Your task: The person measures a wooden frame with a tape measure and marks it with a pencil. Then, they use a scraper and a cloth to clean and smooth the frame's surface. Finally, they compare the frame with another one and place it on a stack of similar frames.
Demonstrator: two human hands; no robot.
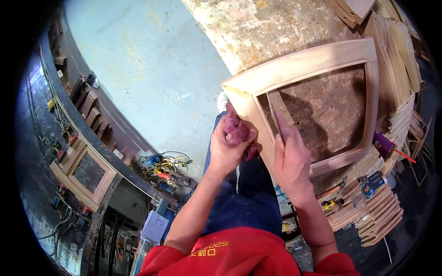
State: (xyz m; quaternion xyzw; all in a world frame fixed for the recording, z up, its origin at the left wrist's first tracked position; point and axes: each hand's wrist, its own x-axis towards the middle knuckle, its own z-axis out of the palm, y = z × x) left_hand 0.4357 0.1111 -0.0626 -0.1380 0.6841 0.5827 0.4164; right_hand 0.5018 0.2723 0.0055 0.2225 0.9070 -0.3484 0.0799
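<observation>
A pale wooden frame with a curved top rail lies on the worn, mottled bench at the right. My left hand is wrapped round a bunched maroon cloth, beside the frame's left stile. My right hand is above the frame's opening, closed on a thin, flat metal blade. The tip of that blade reaches the inner corner between the left stile and the top rail. Its handle end is hidden in my fingers, so I cannot make out the exact kind of tool.
Stacked wooden strips stand along the bench's right side, with more curved pieces lower down. A purple box sits near the frame's lower right corner. Tangled cables lie left of my legs. Another wooden frame rests on the left bench.
</observation>
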